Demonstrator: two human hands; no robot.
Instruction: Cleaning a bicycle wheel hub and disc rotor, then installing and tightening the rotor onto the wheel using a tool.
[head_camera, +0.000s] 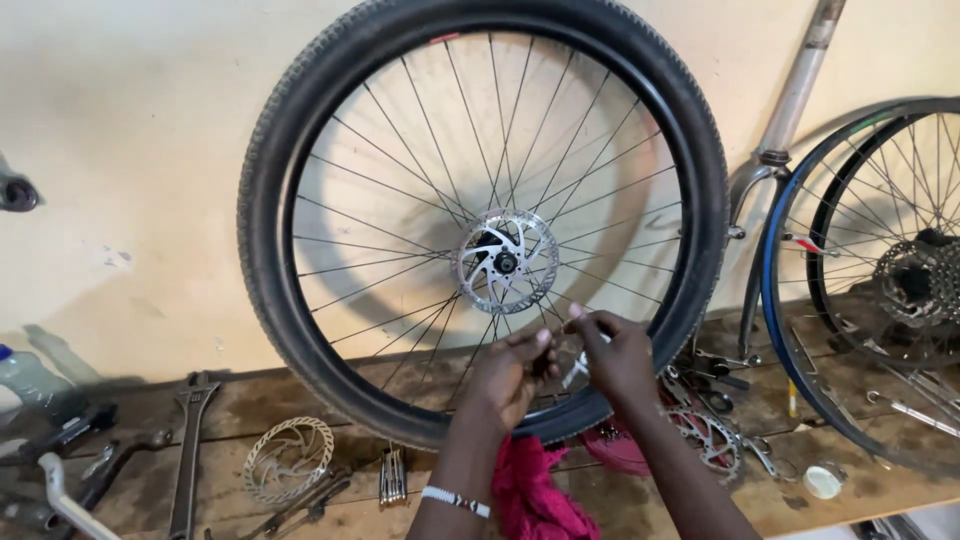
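A black bicycle wheel (300, 130) with a knobbly tyre leans upright against the wall on a wooden bench. A silver disc rotor (505, 262) is bolted to its hub. My left hand (512, 375) and my right hand (615, 355) meet in front of the lower spokes. Both pinch a small whitish part (577, 368) between their fingertips; what it is I cannot tell. A beaded band (455, 500) circles my left wrist.
A loose disc rotor (288, 458), an adjustable wrench (190, 440) and a multi-tool (393, 475) lie on the bench (250, 400) at left. A red cloth (535, 490) lies below my hands. More wheels (880, 280) and a fork (775, 170) lean at right.
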